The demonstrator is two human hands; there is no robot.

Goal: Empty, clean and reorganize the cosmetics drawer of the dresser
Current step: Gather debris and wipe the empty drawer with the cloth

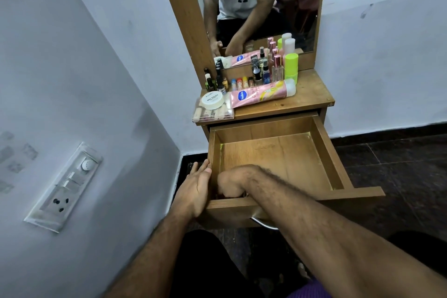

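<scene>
The wooden drawer (324, 150) stands pulled out of the dresser, its visible floor bare. My left hand (197, 187) lies flat against the outside of the drawer's left wall near the front corner, fingers together. My right hand (229, 185) is curled down inside the drawer's front left corner; its fingers are hidden behind the front panel, so whether it holds anything is unclear. On the dresser top (309, 94) lie a pink lotion tube (261, 94), a white nail polish tub (212, 100) on a clear box (212, 113), small bottles (263, 72) and a neon green container (291, 65).
A mirror (256, 7) behind the dresser top reflects a person in a white shirt. The grey wall on the left carries a switch and socket panel (65, 186). Dark tiled floor (399, 159) lies to the right. A metal stool edge (263, 224) shows under the drawer front.
</scene>
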